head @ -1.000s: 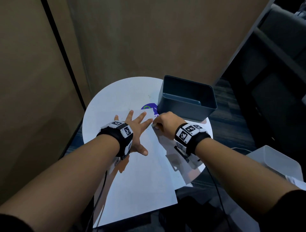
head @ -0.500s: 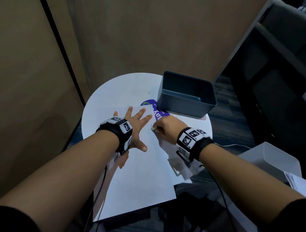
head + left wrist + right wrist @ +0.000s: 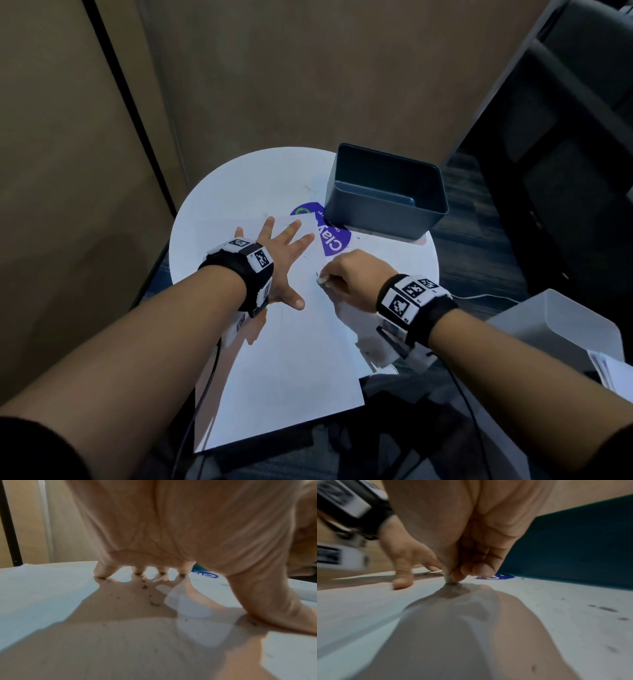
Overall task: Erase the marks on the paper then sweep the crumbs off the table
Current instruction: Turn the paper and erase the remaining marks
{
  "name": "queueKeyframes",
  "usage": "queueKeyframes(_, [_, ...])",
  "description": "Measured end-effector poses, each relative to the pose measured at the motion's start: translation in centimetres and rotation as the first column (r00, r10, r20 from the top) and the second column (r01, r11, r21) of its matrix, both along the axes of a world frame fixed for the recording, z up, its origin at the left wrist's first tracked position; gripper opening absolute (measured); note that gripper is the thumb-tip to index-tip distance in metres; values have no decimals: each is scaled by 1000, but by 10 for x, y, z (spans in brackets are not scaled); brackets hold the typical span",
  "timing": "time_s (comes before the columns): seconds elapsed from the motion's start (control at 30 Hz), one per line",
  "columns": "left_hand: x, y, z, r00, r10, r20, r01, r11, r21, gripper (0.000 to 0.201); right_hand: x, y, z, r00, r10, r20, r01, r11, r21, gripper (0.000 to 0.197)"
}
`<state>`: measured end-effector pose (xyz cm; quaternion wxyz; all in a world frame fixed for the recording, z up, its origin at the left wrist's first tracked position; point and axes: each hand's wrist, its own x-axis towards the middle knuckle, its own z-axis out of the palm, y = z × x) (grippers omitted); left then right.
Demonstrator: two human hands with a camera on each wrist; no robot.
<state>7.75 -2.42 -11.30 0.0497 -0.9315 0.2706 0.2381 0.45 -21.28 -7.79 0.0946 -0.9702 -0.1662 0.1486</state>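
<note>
The left hand (image 3: 279,260) lies flat with fingers spread wide, pressing the paper (image 3: 291,359) onto the round table (image 3: 239,192). The right hand (image 3: 349,274) pinches a small eraser (image 3: 321,281) against the paper's right edge, with dark crumbs (image 3: 145,586) scattered nearby

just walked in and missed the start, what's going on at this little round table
A person is erasing marks on a sheet of paper that lies on a round white table. The left hand is spread flat on the paper to pin it, while the right hand pinches a small eraser and presses its tip on the sheet. Dark eraser crumbs lie scattered on the paper, not yet swept. A dark bin stands at the far side, next to a purple sticker.
</note>
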Motion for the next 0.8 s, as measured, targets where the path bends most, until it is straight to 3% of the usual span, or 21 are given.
queueKeyframes(0.1, [-1, 0, 0, 1000, 3, -7, -3, 1000, 3, 134, 2, 1, 9, 994, 53, -97, -57, 998, -39, 20])
queueKeyframes(0.2, [2, -1, 2, 1000, -9, -1, 9, 1000, -14, 133, 29, 7, 15, 998, -18, 60, 18, 1000, 5, 21])
queueKeyframes(0.27, [3, 0, 3, 1000, -16, 2, 16, 1000, -17, 133, 38, 11, 9, 995, -52, 84, 53, 999, -8, 21])
queueKeyframes(0.4, [2, -1, -2, 1000, -10, -5, 10, 1000, 3, 134, 5, 7, -6, 998, -33, 51, 31, 999, 31, 21])
queueKeyframes(0.53, [0, -1, -2, 1000, 2, -28, -1, 1000, 11, 134, -13, 3, 0, 994, 40, -104, -40, 999, 4, 16])
queueKeyframes(0.7, [2, -3, 6, 1000, -9, -26, 8, 1000, -10, 133, 27, 13, 5, 996, -72, 60, 70, 997, 38, 18])
queueKeyframes(0.8, [0, -1, 3, 1000, -2, -28, 2, 1000, 7, 133, 11, 18, -7, 996, -67, 61, 64, 996, 61, 14])
